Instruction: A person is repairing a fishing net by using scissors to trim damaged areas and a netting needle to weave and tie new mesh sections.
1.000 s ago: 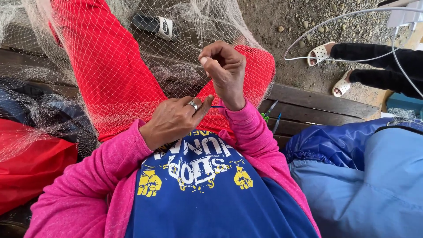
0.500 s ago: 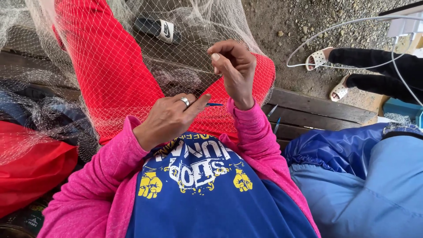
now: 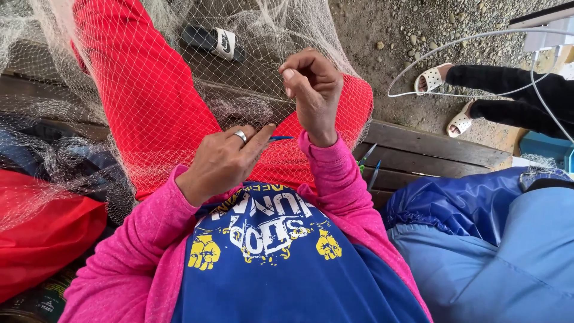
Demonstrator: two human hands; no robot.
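A fine white fishing net (image 3: 149,96) is draped over my lap and red trouser legs. My left hand (image 3: 224,158), with a ring on one finger, pinches a thin blue netting needle (image 3: 282,139) against the mesh. My right hand (image 3: 314,93) is raised above it, fingers curled shut, pinching what looks like a thin thread or a bit of mesh near the thumb. Both arms are in pink sleeves over a blue shirt with yellow and white print.
I sit on a dark wooden bench (image 3: 430,149). A red bag (image 3: 42,239) lies at my left. Blue fabric (image 3: 478,239) is bundled at my right. A black slipper (image 3: 215,42) lies on the gravel. Another person's feet in white sandals (image 3: 445,98) and a white cable (image 3: 454,45) are beyond.
My right hand has lifted higher and away from the left. My left hand has stayed low on the net with the blue needle.
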